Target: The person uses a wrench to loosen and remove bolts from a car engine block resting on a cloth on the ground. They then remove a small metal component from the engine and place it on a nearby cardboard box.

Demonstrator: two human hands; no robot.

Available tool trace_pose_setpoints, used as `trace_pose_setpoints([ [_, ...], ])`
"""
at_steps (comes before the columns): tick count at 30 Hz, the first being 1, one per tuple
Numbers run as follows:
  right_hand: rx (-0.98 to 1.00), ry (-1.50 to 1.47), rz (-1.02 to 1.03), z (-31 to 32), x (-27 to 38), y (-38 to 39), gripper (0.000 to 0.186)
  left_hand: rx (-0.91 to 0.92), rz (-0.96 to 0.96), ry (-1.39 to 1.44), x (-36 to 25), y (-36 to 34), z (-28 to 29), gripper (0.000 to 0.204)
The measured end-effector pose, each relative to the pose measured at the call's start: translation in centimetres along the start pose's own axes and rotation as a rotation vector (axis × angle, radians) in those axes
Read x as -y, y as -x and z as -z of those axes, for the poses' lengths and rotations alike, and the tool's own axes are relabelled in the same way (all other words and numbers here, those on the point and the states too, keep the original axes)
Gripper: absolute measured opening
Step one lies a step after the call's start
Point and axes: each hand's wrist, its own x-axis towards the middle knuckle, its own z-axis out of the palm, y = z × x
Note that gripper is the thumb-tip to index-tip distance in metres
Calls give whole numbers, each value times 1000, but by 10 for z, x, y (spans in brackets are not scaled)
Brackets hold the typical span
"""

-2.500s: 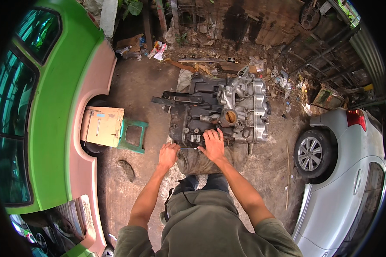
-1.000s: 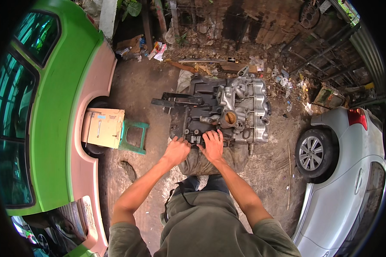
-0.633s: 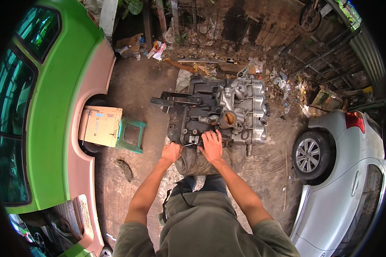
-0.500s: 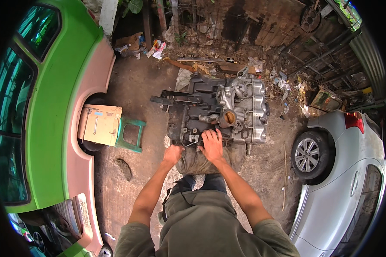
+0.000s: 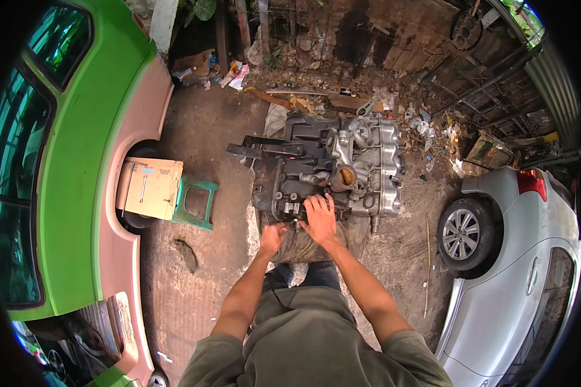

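Observation:
A car engine (image 5: 306,161), dark grey with silver covers along its right side, lies in front of me on a dirty cloth (image 5: 323,242). My left hand (image 5: 274,237) is closed just off the engine's near edge, its fingertips by a small fitting there. It grips a thin metal tool, now mostly hidden by the fingers. My right hand (image 5: 321,218) lies over the same edge with its fingers stretched out on the engine and its thumb near that fitting. Whether anything is under the right fingers is hidden.
A green and pink car body (image 5: 90,116) stands at the left. Beside it a cardboard box (image 5: 152,188), with a wrench (image 5: 143,187) on top, adjoins a green plastic stool (image 5: 200,205). A silver car (image 5: 516,271) is at the right. Litter (image 5: 426,126) lies along the far wall.
My left hand has moved right and slightly nearer to me, and the tool that showed between it and the engine is mostly out of sight. My right hand has hardly moved.

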Motion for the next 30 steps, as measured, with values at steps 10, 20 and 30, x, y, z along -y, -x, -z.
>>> trace_pose_setpoints([
  [10, -23, -11, 26, -3, -3, 1, 69, -80, -221, -283, -10, 5, 40, 14],
  [20, -57, -36, 19, -5, -2, 1, 68, 22, -480, -557, -87, -1, 119, 14],
  [30, -75, -32, 10, -7, -1, 0, 63, 155, -600, -706, -131, -8, 130, 23],
])
